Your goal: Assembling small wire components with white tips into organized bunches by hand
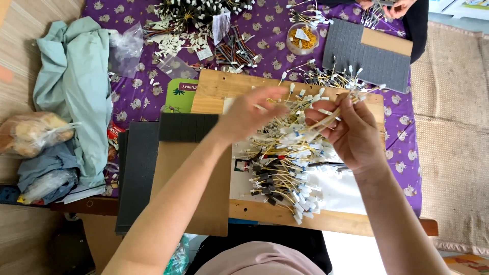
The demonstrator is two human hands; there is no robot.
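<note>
A big heap of short yellow wires with white and black plug ends (285, 168) lies on a white sheet on a wooden board (214, 89). My right hand (351, 132) is above the heap and pinches a small bundle of these wires (351, 97), whose white ends point up and to the right. My left hand (249, 112) hovers over the heap's far left side, blurred, fingers spread toward the bundle; it seems to hold nothing.
Dark grey foam pads (137, 173) and brown cardboard (198, 193) lie left of the board. Another foam pad (367, 56) sits at the back right, beside a round tub of yellow parts (303, 38). Pale green cloth (76, 81) and bags are at left. Another person's hands (392, 7) work at the far edge.
</note>
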